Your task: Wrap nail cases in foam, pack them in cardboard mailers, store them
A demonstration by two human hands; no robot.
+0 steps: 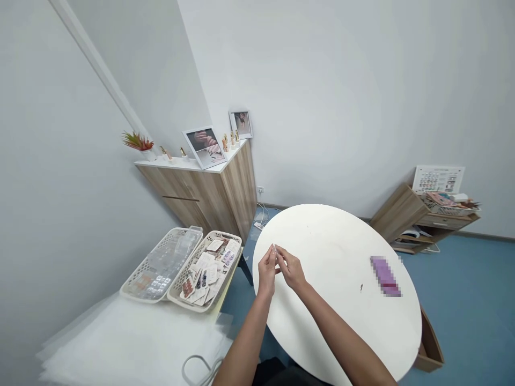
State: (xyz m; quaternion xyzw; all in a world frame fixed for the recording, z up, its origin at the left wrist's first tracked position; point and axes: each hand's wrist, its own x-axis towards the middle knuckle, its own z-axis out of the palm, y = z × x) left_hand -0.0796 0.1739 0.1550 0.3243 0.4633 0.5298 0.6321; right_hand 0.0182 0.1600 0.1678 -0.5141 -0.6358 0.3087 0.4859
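Note:
Over the left part of the round white table (333,241), my left hand (267,269) and my right hand (290,269) meet at the fingertips. Both are closed in a pinch. Between them shows the tip of a tiny pale object (274,248), too small to name. On the tabletop to the right lie a small dark object (361,288) and a blurred purple rectangular item (385,276).
Left of the table, two white baskets hold clear plastic boxes (177,257) and cards of coloured pieces (207,273). White sheets (140,343) lie in front. A wooden cabinet (237,193) stands behind; a low shelf (402,209) and an open brown box (429,343) are at right.

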